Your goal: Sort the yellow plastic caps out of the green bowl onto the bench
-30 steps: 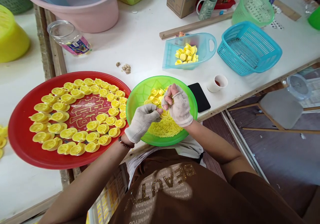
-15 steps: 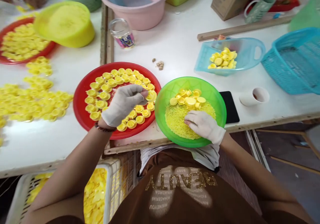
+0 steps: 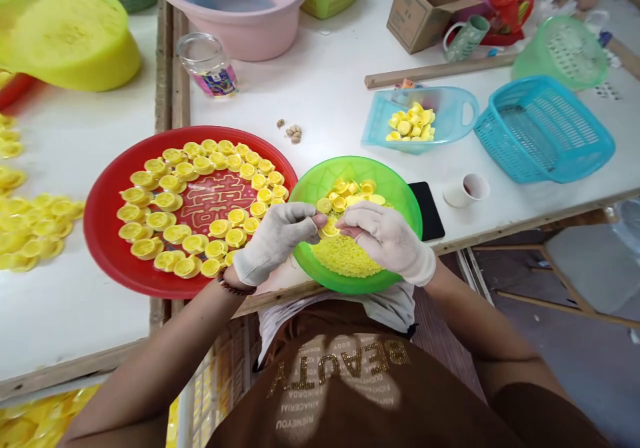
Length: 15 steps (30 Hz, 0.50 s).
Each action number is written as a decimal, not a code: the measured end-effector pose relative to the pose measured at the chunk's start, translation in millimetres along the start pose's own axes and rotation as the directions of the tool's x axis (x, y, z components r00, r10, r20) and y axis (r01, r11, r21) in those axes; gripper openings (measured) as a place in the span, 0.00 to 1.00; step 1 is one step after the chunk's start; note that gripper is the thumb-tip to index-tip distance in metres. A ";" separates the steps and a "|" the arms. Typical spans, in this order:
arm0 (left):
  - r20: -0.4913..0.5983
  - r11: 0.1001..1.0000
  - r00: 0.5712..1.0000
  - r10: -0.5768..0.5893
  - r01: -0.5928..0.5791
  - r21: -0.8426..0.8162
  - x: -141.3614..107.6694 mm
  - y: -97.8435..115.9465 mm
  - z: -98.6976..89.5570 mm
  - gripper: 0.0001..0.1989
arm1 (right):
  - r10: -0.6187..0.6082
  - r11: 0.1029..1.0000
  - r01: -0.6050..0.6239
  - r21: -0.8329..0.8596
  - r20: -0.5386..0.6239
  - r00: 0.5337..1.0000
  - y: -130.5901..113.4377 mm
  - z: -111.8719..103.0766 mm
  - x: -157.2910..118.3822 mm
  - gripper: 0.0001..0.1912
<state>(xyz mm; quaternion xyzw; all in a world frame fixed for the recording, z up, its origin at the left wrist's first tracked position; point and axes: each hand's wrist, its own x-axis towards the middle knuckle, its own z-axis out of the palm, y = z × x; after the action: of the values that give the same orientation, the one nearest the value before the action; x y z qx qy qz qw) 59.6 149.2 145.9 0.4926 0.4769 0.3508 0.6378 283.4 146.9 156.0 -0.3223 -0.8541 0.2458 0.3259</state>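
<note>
My left hand (image 3: 275, 241) and my right hand (image 3: 387, 241), both in white cloth gloves, meet over a green plastic bowl (image 3: 400, 208). Their fingertips nearly touch above several yellow plastic caps (image 3: 345, 195), which rest on a heap of small yellow granules (image 3: 345, 258). Whatever lies between my fingers is hidden. To the left, a red round tray (image 3: 103, 248) holds yellow caps (image 3: 165, 201) set in neat rings around a gold emblem. My left wrist, with its beaded bracelet, is above the tray's edge.
Beyond the bowl are a black phone (image 3: 427, 211), white cup (image 3: 465, 190), blue scoop of caps (image 3: 463, 111), teal basket (image 3: 545, 128), green basket (image 3: 560, 51), pink basin (image 3: 230, 8), and wooden strip (image 3: 440, 70). Loose caps (image 3: 30, 231) lie on the left table.
My left hand has moved right from over the red tray to the bowl. My right hand has risen from the granules to meet it. The view has shifted left.
</note>
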 end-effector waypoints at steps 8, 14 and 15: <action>-0.014 0.997 1.000 0.002 -0.001 0.083 -2.5 7.4 -2.5 0.15 | 0.125 0.991 -0.128 -0.043 -0.060 0.990 3.6 -9.0 -11.8 0.05; -0.302 0.731 0.929 0.213 0.053 0.680 -26.0 24.7 -111.5 0.11 | 0.264 0.956 -0.185 -0.227 0.395 0.880 25.5 13.5 -33.4 0.11; -0.317 0.633 0.917 0.243 0.098 0.768 -27.1 23.4 -131.5 0.12 | 0.262 0.954 -0.164 -0.249 0.437 0.861 26.8 19.7 -33.5 0.12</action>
<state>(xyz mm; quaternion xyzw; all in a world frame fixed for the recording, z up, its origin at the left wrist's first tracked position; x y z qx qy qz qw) -73.5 169.2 167.7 0.6556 0.6770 0.2304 0.2425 299.2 137.0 112.6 -0.3784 -0.8866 0.2618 0.0477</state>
